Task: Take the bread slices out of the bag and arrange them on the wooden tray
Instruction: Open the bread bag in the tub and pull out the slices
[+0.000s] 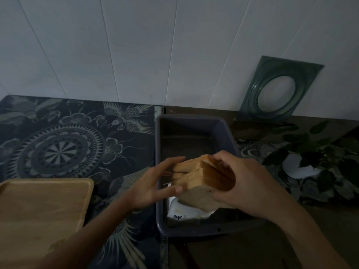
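Holding a stack of bread slices (202,175) above the dark bin (196,121), I clamp my right hand (244,183) around its right end, thumb underneath and fingers curled over the crust. My left hand (153,183) is spread, fingertips touching the stack's left side. Below the bread, the white bag (186,211) lies in the bin. Well to the left, the wooden tray (42,208) sits bare on the patterned cloth (64,144).
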A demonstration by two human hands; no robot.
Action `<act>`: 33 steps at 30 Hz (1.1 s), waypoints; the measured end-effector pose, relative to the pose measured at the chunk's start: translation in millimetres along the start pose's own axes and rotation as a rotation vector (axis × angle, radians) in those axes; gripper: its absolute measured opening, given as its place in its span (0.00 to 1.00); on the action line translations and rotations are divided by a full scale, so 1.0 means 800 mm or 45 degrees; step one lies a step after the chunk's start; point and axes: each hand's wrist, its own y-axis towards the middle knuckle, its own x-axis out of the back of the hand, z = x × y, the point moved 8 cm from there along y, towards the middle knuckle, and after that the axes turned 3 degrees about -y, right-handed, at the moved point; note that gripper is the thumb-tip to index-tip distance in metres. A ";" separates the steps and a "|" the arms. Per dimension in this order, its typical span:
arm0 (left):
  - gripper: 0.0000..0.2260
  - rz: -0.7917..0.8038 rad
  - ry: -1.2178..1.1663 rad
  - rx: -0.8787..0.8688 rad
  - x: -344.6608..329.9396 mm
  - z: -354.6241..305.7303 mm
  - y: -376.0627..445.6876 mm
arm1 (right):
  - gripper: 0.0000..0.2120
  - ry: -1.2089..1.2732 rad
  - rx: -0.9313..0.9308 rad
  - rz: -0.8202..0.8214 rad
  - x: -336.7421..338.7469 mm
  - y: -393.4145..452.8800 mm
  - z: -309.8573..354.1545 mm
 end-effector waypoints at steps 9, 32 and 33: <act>0.38 -0.001 -0.366 -0.085 -0.011 -0.018 -0.006 | 0.26 0.303 0.023 -0.120 0.041 -0.014 0.006; 0.30 -0.052 -1.013 0.055 -0.019 -0.023 -0.039 | 0.26 1.101 -0.071 0.017 -0.004 0.003 -0.025; 0.30 -0.074 -1.035 0.062 -0.020 -0.024 -0.042 | 0.27 1.116 -0.072 0.028 -0.007 0.003 -0.025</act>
